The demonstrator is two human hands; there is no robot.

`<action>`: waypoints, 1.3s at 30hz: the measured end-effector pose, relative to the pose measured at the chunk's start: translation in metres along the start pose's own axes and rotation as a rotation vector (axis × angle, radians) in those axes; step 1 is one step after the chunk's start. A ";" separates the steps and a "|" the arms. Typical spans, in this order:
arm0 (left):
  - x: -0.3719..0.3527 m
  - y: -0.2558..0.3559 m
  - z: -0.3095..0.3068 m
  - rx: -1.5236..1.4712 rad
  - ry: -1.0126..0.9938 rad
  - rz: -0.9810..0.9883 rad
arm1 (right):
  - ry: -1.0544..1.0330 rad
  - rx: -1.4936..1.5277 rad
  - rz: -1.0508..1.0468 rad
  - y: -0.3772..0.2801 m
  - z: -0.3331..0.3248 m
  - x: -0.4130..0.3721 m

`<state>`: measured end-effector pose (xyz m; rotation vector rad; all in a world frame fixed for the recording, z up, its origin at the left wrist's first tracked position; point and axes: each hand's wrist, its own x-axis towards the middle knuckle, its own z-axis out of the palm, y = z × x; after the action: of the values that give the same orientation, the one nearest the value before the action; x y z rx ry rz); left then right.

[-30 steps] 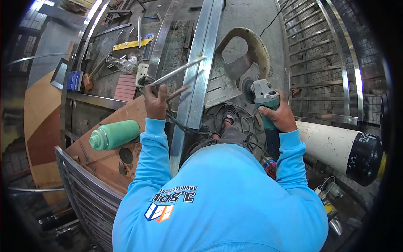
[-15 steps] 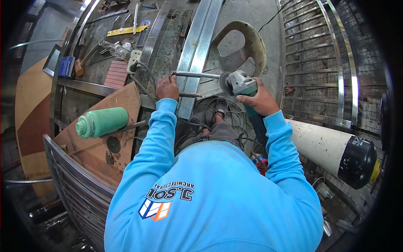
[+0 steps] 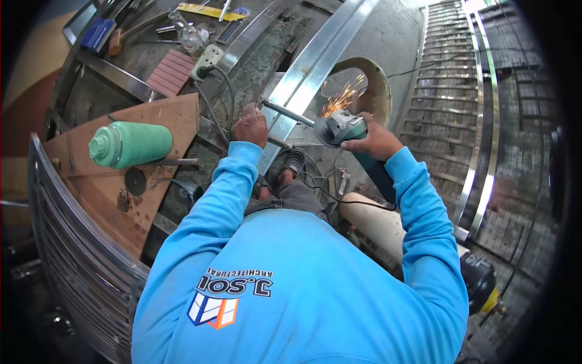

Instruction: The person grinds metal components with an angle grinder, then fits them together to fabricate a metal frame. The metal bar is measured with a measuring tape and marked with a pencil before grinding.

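Note:
My right hand (image 3: 371,139) is wrapped round the body of an angle grinder (image 3: 350,126). The disc of the grinder touches the far end of a thin shiny metal rod (image 3: 288,113), and orange sparks (image 3: 344,97) fly up and away from it. My left hand (image 3: 250,125) is closed at the rod's near end, its fingers partly hidden. A second, darker bar (image 3: 279,143) sticks out below that hand. Beneath the rod run long, bright metal profiles (image 3: 309,70).
A bucket-like pale shell (image 3: 379,91) lies behind the sparks. A green bottle (image 3: 130,144) and a padlock (image 3: 123,199) rest on a brown board (image 3: 173,115). Cables loop near my feet. Barred metal frames (image 3: 445,97) stand right, and a white cylinder (image 3: 373,221) lies beside my right arm.
Sparks now spray from the grinder's disc, where none showed before. The rod has tilted, its grinder end lower. My view has shifted and turned.

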<state>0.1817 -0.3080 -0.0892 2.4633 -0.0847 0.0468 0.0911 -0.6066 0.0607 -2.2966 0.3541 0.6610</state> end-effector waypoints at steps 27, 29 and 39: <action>0.001 0.000 -0.008 0.001 -0.069 0.040 | -0.030 -0.071 -0.161 -0.008 0.002 -0.001; 0.001 -0.001 -0.007 0.001 -0.077 0.036 | -0.027 -0.099 -0.154 -0.002 0.004 0.002; 0.002 0.003 -0.016 -0.034 -0.150 -0.065 | -0.066 -0.192 -0.333 -0.077 0.025 0.082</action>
<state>0.1828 -0.3009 -0.0748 2.4304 -0.0697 -0.1667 0.1829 -0.5397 0.0437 -2.4299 -0.1289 0.6192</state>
